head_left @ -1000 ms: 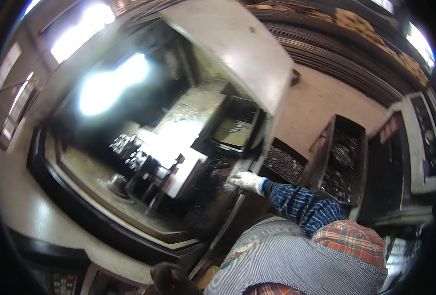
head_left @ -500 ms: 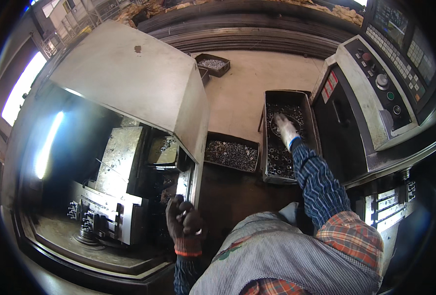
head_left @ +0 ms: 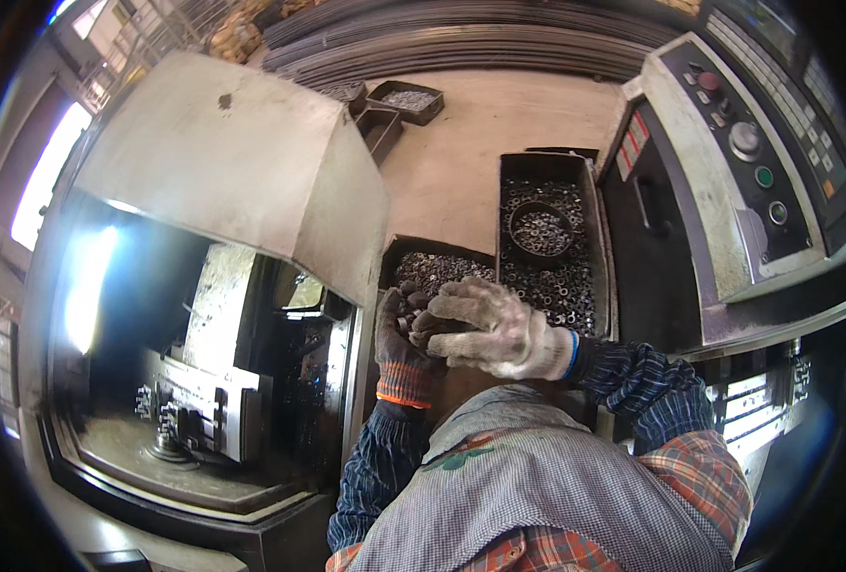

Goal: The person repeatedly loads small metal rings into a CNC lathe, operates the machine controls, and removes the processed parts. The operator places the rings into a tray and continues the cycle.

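Note:
In front of my body the two gloved hands meet. My left hand point(head_left: 402, 357), in a dark glove with an orange cuff, has its fingers curled around a small metal part point(head_left: 404, 325), of which only a bit shows. Reaching across from the right, my right hand point(head_left: 504, 334) wears a pale, stained glove with a blue-edged cuff. Its bent fingers and thumb come together at the left hand's fingers; what lies between them is hidden. Just beyond the right hand, a long dark bin point(head_left: 607, 267) holds many small metal rings, and a round container point(head_left: 541, 203) of rings sits within it.
A tray point(head_left: 439, 241) of small metal pieces stands beyond my hands. To the left is a machine point(head_left: 223, 162) with an open, lit work space; to the right, another with a control panel point(head_left: 728, 143). Farther off are small bins point(head_left: 406, 100) and long bars point(head_left: 461, 48).
My right hand has left the round container in the ring bin and come back to my left hand. The left hand has moved slightly forward and to the right.

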Demonstrator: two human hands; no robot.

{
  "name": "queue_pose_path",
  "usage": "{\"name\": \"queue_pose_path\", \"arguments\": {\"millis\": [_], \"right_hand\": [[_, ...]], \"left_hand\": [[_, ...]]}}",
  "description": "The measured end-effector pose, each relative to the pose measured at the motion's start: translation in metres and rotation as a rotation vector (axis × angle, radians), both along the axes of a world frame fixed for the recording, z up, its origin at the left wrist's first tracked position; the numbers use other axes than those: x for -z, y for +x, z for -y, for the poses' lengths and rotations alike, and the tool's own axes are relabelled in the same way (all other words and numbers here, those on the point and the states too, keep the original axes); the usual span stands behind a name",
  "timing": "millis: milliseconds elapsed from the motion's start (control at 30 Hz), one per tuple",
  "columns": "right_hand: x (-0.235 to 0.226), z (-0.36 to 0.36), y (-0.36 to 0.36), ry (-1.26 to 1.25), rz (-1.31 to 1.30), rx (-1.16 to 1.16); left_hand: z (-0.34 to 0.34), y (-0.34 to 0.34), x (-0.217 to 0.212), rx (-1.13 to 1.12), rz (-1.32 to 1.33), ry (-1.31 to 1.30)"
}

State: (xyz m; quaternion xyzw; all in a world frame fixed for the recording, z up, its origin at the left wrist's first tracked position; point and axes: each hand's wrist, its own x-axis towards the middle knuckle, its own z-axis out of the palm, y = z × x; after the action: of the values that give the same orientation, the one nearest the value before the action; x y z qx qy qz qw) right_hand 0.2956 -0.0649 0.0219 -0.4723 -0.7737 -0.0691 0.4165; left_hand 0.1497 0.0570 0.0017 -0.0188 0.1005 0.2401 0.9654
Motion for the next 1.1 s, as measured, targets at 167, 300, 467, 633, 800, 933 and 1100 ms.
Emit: {"name": "queue_pose_path", "arguments": {"millis": [167,300,467,633,800,933,1100], "right_hand": [[-0.001,0.025,0.017,0.056,-0.1,0.134],[0.006,0.057,0.026,0.049,-0.23,0.236],[0.002,0.113,0.039,-0.091,-1.321,0.124],[-0.011,0.179,0.057,0.176,-1.847,-0.107],[-0.019,0.255,0.053,0.334,-1.867,0.149],[-0.013,0.325,0.064,0.442,-1.738,0.404],[0.014,0.405,0.087,0.758,-1.657,0.781]], "left_hand": [[0.014,0.05,0.009,-0.065,-0.383,0.156],[0.032,0.079,0.007,-0.007,-0.405,0.101],[0.054,0.113,-0.01,0.409,-0.145,0.034],[0.086,0.145,-0.024,0.543,-0.202,0.162],[0.129,0.181,-0.043,0.647,-0.203,0.537],[0.16,0.224,-0.06,0.505,-0.268,0.824],[0.184,0.28,-0.077,0.399,0.002,1.007]]}}
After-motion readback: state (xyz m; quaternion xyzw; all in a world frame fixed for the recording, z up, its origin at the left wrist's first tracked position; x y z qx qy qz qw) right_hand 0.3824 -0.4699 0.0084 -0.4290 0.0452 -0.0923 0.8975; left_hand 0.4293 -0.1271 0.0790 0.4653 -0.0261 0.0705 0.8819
